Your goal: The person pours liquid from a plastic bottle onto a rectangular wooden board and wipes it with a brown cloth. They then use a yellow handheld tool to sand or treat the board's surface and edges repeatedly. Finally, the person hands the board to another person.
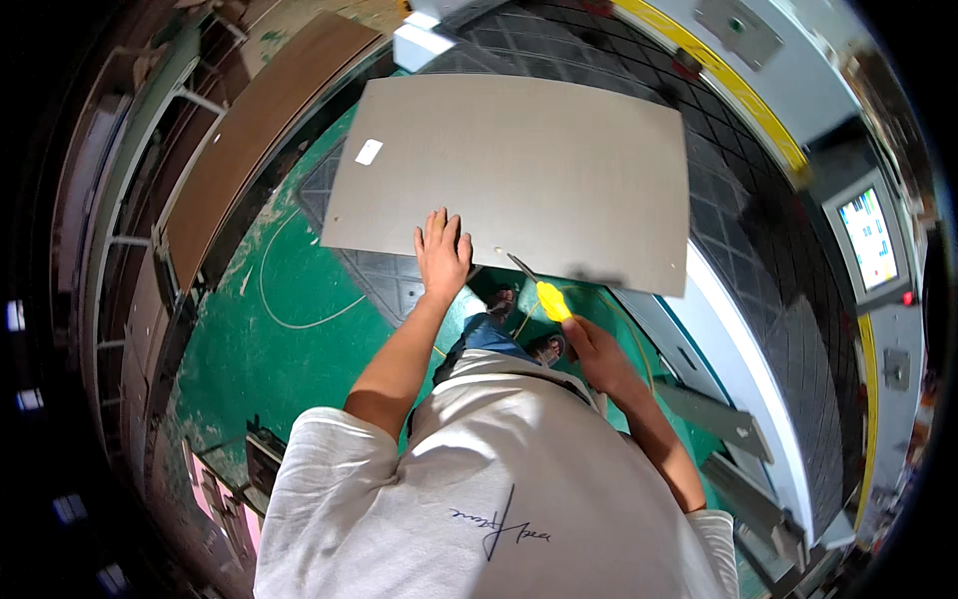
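Note:
A large grey-brown flat panel (519,170) lies in front of me, with a small white label (368,152) near its left side. My left hand (442,252) rests on the panel's near edge, palm down and fingers stretched out. Closed around the yellow handle of a tool (552,300), my right hand (596,351) is just off that same edge. The tool's narrow dark blade points up and left, its tip by the edge near a small pale spot; whether it touches cannot be made out.
A brown board (264,140) lies along a rack on the left. At right stand a machine with a yellow strip (733,85) and a lit screen (868,240). Grey strips (714,414) lie lower right. A thin cable (267,290) curls on the green floor (239,339).

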`<state>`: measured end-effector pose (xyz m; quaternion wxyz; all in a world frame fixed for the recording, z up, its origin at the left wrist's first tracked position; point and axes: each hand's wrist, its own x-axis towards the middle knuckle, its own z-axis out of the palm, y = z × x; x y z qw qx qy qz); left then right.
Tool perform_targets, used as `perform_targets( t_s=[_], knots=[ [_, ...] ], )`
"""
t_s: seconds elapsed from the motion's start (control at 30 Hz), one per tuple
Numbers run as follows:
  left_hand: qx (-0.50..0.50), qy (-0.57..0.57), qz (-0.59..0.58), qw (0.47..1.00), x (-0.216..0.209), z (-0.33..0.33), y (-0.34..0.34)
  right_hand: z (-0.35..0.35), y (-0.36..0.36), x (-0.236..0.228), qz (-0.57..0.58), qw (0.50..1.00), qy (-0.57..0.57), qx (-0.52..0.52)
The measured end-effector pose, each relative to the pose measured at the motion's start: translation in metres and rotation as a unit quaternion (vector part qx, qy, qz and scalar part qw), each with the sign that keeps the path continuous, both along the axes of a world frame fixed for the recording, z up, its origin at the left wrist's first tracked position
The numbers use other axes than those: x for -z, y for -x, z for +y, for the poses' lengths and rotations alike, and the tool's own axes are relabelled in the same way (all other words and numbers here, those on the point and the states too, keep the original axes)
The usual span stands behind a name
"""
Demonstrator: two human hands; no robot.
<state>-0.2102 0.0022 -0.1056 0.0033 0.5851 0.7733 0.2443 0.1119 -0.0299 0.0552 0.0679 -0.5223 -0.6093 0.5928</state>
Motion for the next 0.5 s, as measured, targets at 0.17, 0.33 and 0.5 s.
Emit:
perform_targets(
  t_s=[0.17, 0.33, 0.5],
  knots=[
    [-0.127, -0.007, 0.001, 0.992, 0.008, -0.006, 0.094, 0.049, 0.07, -0.015, 0.004, 0.994, 0.071, -0.086],
    [-0.251, -0.025, 0.028, 0.967, 0.011, -0.024, 0.206, 0.093, 0.187, -0.019, 0.047, 0.973, 0.012, -0.224],
    [-0.312, -0.096, -0.135, 0.936, 0.012, -0.026, 0.23, 0.116, 0.278, -0.031, 0.035, 0.96, -0.005, -0.276]
  ],
)
